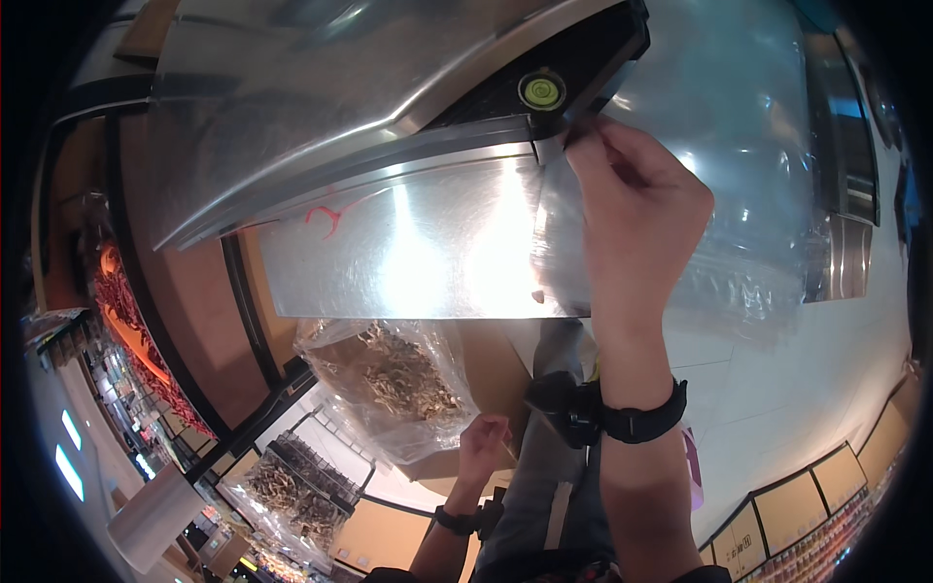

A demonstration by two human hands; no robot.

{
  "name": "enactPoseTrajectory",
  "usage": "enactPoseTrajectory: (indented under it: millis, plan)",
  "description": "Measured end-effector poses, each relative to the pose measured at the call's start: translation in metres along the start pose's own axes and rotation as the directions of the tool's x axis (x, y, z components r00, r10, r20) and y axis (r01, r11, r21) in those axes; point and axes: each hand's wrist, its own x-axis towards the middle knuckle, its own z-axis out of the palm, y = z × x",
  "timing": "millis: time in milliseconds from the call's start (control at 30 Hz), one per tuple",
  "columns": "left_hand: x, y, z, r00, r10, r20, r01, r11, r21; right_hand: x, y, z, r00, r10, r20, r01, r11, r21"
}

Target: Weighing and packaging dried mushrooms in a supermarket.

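My right hand (pixel 646 194) reaches up to the black corner of a steel-topped device, likely a weighing scale (pixel 476 97), beside its round green bubble level (pixel 542 90). Thumb and fingers are pinched together there; what they hold, if anything, is hidden. Clear plastic bags (pixel 739 223) lie under and to the right of this hand. Lower down, my left hand (pixel 484 442) hangs with loosely curled fingers and nothing visible in them. It is beside a cardboard box (pixel 496 374) and a clear bag of brown dried goods (pixel 403 379), apparently not gripping either.
A shiny steel surface (pixel 311 282) with a red mark fronts the device. Bins of red dried goods (pixel 146 330) stand at the left. Dark dried pieces in a bag (pixel 296 496) sit lower left. Wooden-fronted cabinets (pixel 792 510) line the lower right, beyond the pale floor (pixel 777 398).
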Motion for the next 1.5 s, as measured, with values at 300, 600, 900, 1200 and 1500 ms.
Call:
enactPoseTrajectory:
  millis: [300,600,900,1200,1500]
  plan:
    - [-0.003,0.01,0.004,0.999,0.047,-0.014,-0.046,0.999,0.006,-0.001,-0.006,0.006,0.972,0.236,0.019,-0.235,0.954,0.187]
    - [-0.002,0.013,-0.001,0.999,0.051,-0.003,-0.051,0.998,0.039,-0.002,-0.008,0.013,0.969,0.247,-0.031,-0.231,0.941,0.248]
    - [-0.001,0.017,0.0,0.997,0.07,-0.035,-0.068,0.996,0.057,-0.003,-0.003,0.02,0.978,0.177,-0.114,-0.14,0.951,0.276]
    - [0.001,-0.002,-0.006,0.999,0.008,-0.041,-0.008,1.0,-0.002,0.001,0.0,0.013,0.991,0.131,-0.021,-0.12,0.954,0.275]
    - [0.001,-0.002,-0.003,1.0,0.009,-0.024,-0.008,1.0,0.023,0.002,0.001,0.0,0.998,0.054,0.042,-0.059,0.99,0.13]
